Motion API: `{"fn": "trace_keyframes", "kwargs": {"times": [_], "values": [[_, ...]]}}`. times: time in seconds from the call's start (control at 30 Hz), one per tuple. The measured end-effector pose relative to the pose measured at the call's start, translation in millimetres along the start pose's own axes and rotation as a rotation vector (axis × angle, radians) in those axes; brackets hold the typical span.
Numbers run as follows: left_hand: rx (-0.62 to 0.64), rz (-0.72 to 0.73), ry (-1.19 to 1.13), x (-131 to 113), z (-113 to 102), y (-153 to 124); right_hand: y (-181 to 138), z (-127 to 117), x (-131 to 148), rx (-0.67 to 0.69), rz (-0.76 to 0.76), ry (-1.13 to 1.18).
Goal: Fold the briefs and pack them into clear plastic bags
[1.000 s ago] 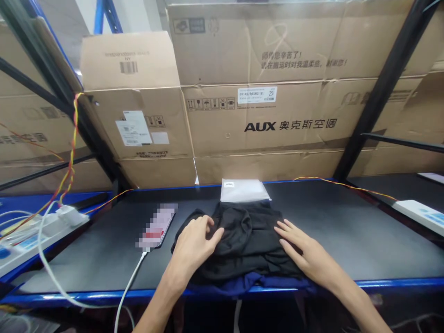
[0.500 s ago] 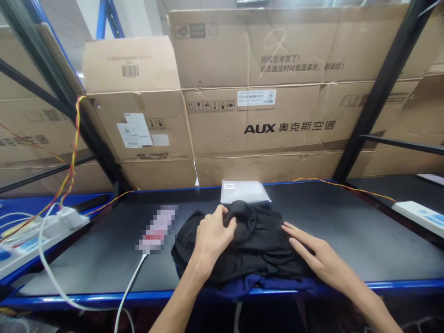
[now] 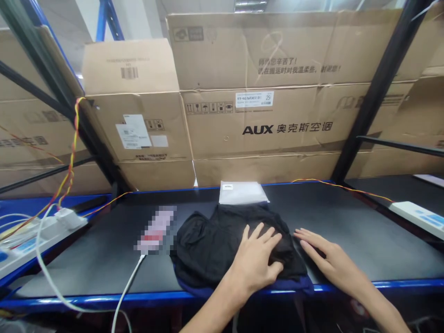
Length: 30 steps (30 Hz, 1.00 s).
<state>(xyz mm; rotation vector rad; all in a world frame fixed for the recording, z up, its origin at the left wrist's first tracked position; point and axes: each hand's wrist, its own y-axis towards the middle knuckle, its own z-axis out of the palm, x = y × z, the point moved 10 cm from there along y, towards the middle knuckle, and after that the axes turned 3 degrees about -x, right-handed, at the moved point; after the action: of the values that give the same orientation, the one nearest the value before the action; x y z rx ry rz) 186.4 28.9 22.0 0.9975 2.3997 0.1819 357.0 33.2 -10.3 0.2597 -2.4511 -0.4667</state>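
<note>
Rests the left hand palm down on the black garment, right of its middle, fingers fanned wide and thumb held out; pinches no fold, grips nothing. Extends the right hand just beside the garment's right edge, over the black tabletop, fingers straight and close together, thumb alongside; holds nothing. Cannot confirm contact with the tabletop or the cloth.

Reads, in judgement, as smoothing and squaring the cloth, given the flat left palm and the right hand set along the edge like a guide. Seems only part done: fairly level around the left hand, bunched into a rounded fold at the left end. Would appear to call next for working that left bulk flat or inward, without dragging the layer beneath.

Lies, as to the garment, at the middle of the tabletop, reaching forward to the blue front rail, with dark blue cloth showing below it along the front. Cannot tell one piece from two.

Includes, directly behind, a white packet with a small label. Shows a phone to the left, screen masked, on a white cable. Ends outward with a left power strip, a right power strip and, at the back, cardboard panels printed "AUX".
</note>
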Motion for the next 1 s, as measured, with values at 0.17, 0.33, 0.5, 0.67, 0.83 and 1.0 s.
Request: {"fn": "trace_keyframes", "kwargs": {"times": [0.17,0.33,0.5,0.67,0.83,1.0], "values": [[0.115,0.018,-0.086,7.2,-22.9,-11.0,5.7,-5.9,2.5,-0.024,0.019,0.018],[0.066,-0.09,0.034,62.7,-63.9,-32.4,25.8,-9.1,43.8,-0.008,-0.047,0.102],[0.096,-0.195,0.158,119.9,-73.4,-57.7,40.5,32.0,95.7,0.289,-0.249,0.037],[0.072,-0.177,0.179,124.5,-69.6,-66.7,42.2,57.5,98.0,0.423,-0.295,-0.075],[0.0,-0.192,0.181,124.7,-82.1,-57.8,39.5,56.2,95.7,0.423,-0.3,-0.049],[-0.119,-0.071,0.221,126.0,-105.0,-17.2,37.9,53.3,99.5,0.382,-0.332,-0.032]]}}
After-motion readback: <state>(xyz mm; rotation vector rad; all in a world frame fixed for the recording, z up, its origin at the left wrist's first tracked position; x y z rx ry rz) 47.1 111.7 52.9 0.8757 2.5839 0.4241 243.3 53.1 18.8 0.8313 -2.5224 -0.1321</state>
